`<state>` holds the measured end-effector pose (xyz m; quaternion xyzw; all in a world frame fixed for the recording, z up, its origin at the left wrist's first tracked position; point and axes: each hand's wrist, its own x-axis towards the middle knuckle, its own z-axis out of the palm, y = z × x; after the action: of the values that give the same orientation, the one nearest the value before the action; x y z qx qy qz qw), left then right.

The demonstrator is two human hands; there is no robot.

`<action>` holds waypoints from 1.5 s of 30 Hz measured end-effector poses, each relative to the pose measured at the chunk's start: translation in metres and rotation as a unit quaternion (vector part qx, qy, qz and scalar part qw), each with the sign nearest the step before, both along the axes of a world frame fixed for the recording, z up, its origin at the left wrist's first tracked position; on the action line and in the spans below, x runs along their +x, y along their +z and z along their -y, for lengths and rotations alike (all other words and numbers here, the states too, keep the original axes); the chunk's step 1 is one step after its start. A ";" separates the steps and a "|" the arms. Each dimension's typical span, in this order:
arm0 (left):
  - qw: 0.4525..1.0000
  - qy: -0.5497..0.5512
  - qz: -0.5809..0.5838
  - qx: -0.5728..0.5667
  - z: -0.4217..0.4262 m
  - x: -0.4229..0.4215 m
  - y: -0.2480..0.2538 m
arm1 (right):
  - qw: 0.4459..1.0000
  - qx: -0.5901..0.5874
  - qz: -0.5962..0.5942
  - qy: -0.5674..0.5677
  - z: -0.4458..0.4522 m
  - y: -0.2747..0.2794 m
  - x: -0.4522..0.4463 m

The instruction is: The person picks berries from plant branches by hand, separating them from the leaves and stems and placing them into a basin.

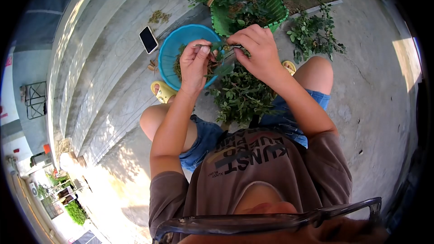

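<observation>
Between my two hands, above the right edge of the blue basin, is a leafy green sprig [220,46]. My left hand [194,65] is closed, thumb and forefinger pinching one end of it. My right hand [257,49] is closed on the other side, fingers bent around a thin dark stem part. The blue basin [164,65] holds brownish-green plucked bits, partly hidden by my left hand. Below my hands, between my legs, lies a heap of leafy branches [244,95]. Small details at my right fingertips are hard to make out.
A green woven basket [281,16] with a tan handle holds more leafy branches ahead of me. Cut branches [314,34] lie on the concrete at right. On the step at left are a phone [148,39] and a small dried clump [159,16].
</observation>
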<state>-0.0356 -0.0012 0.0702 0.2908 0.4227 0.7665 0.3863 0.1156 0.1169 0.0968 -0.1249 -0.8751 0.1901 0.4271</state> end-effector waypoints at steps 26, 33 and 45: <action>0.981 -0.016 -0.190 -0.047 0.000 -0.002 0.008 | 0.988 0.100 0.061 0.096 -0.022 0.010 -0.007; 0.973 -0.074 -0.199 -0.088 0.001 -0.013 0.003 | 0.965 -0.042 0.106 0.235 -0.040 -0.001 -0.015; 0.967 -0.108 -0.209 -0.100 0.000 -0.019 0.001 | 0.812 -0.423 0.197 0.350 -0.062 -0.014 -0.014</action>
<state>-0.0551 -0.0014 0.0710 0.4486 0.5347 0.5960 0.3970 0.1017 0.1788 0.0825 -0.0136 -0.7585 0.6492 0.0551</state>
